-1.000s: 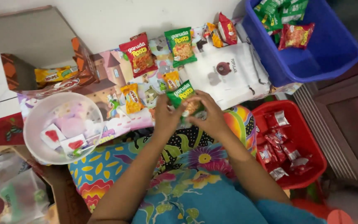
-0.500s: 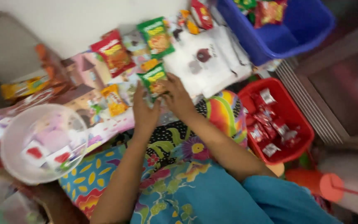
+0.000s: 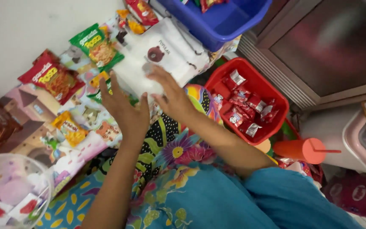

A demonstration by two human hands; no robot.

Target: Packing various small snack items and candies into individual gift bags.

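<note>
Both hands are now being lifted off the green snack packet point(image 3: 93, 95), which is being largely hidden behind the left hand point(image 3: 123, 108), fingers spread; the right hand point(image 3: 168, 95) is being held open over the white bag point(image 3: 166, 51).

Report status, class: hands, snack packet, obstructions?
Left hand open over small green snack packet. Right hand flat on white drawstring bag. Packet mostly hidden; nothing blocking.

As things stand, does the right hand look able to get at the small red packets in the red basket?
Probably yes. The right hand rests over the white bag, and the red basket sits open-topped just beside that forearm, its red packets uncovered with nothing lying between.
</note>
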